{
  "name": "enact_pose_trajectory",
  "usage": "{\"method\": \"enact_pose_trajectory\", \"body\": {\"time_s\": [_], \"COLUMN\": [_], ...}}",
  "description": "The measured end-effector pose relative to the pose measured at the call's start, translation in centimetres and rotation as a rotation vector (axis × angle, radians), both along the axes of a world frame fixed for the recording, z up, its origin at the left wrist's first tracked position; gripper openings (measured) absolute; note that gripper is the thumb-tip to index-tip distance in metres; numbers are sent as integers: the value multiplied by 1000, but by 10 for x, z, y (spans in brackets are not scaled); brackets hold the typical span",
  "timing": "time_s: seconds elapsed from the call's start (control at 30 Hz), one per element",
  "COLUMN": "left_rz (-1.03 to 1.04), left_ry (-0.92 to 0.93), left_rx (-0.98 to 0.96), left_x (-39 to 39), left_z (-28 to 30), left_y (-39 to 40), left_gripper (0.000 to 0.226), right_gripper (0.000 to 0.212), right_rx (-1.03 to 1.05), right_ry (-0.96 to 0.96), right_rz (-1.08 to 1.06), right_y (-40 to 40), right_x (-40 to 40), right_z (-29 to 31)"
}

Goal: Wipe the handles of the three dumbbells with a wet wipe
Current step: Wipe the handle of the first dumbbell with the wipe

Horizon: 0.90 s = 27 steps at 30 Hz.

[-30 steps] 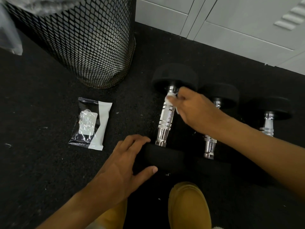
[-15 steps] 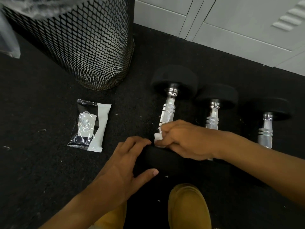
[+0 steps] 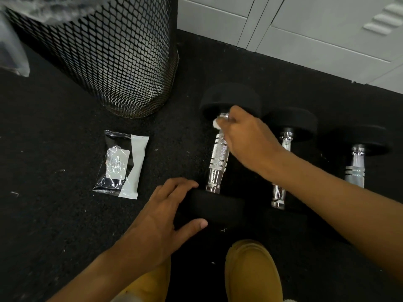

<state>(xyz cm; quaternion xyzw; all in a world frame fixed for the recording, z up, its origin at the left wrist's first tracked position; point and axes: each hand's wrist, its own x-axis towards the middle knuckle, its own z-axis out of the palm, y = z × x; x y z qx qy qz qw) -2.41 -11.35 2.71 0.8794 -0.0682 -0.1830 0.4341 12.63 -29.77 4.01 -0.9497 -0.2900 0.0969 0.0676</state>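
Observation:
Three black dumbbells with chrome handles lie side by side on the dark floor. My right hand [image 3: 244, 136] grips a white wet wipe [image 3: 216, 124] round the far end of the left dumbbell's handle [image 3: 218, 162], just below its far head. My left hand [image 3: 165, 214] rests with spread fingers on that dumbbell's near head [image 3: 220, 207]. The middle dumbbell's handle [image 3: 281, 171] is partly hidden behind my right forearm. The right dumbbell's handle [image 3: 355, 168] lies untouched.
A wet-wipe pack [image 3: 121, 164] lies on the floor to the left. A black mesh bin [image 3: 104, 51] stands at the back left. Grey lockers [image 3: 305, 29] run along the back. My tan shoes [image 3: 250, 271] are at the bottom.
My right hand has slid the wipe from the near end of the left dumbbell's handle up to its far end. My left hand has stayed on the near head.

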Motion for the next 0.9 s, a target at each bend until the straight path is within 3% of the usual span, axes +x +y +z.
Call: {"method": "enact_pose_trajectory", "body": {"time_s": [0.07,0.27,0.4,0.53,0.67,0.9], "left_rz": [-10,-20,-17,-30,-30,-26], "left_ry": [20,41,9,-2,8,19], "left_rx": [-2,-14,1,27,36,15], "left_x": [0,3,3,2,2,2], "left_z": [-1,-1,0,2,1,0], "left_y": [3,5,-1,-4,-2,4], "left_gripper": [61,60,60,61,61,61], "right_gripper": [24,16,13,19,18,19], "right_rx": [-35,117,226,176,303,463], "right_ry": [6,393,544,337,168,-19], "right_rz": [-50,378,296,228,6,-206], "right_y": [14,6,-23,-44,-43,-42], "right_x": [3,-33,-36,-35,-18,-22], "right_z": [2,1,9,-2,-16,-11]}}
